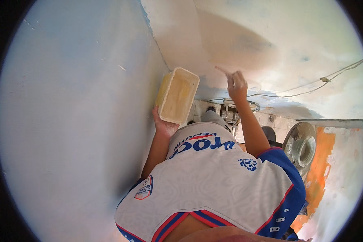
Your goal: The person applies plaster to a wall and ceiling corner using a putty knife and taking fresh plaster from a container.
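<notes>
My left hand [166, 128] grips the lower end of a pale yellow rectangular plastic tub [161, 104], fingers on its outer side. The tub is tilted with its opening toward me, and a cream-coloured coating covers its inside. Out in front and to the right, my right hand [238, 84] is closed close to the far wall [246, 52], with whitish smears on its fingers. Something thin and reddish-brown juts from it toward the wall; I cannot make out what it is. A broad brownish patch or shadow spreads over that wall.
A pale blue-grey wall [68, 121] rises close on my left and meets the far wall in a corner. Thin cables [302, 93] hang along the far wall. Below are a tiled floor [199, 109], a round metal-looking vessel [304, 149] and an orange-painted patch [320, 161].
</notes>
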